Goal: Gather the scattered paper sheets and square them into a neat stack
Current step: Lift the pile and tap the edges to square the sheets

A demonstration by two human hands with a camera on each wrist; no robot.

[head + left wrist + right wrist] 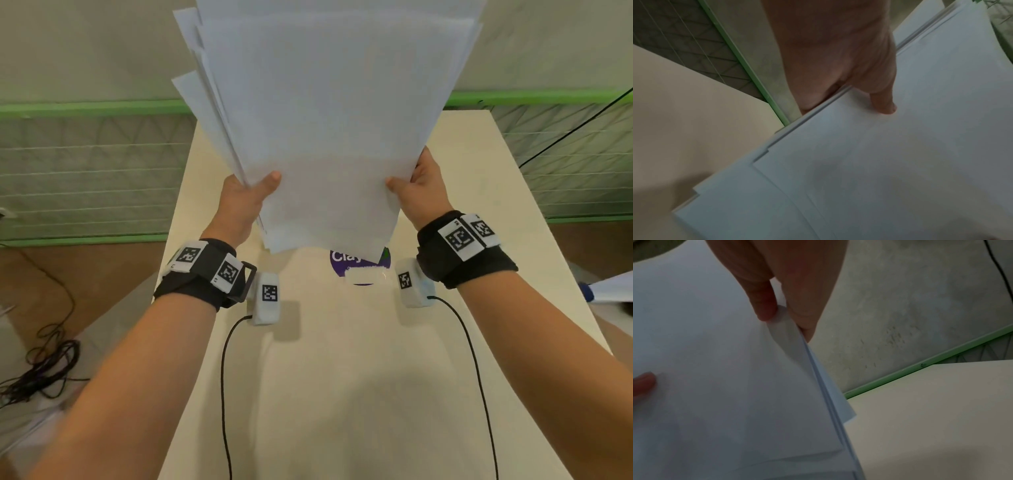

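Here, both hands' grip pinching uneven paper sheets point(329, 120), hiding purple sticker point(359, 265), table point(342, 377)

Raised paper sheets point(325, 120) screen the far table point(479, 164).

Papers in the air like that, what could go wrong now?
1. The papers are not lined up: edges stick out on the left hand's side, so a loose sheet might slip out and fall.
2. Both hands hold only the side edges; the right hand bends one sheet's edge, so it may crease.
3. The papers hang above a purple tub on the table and might knock it when tapped down.
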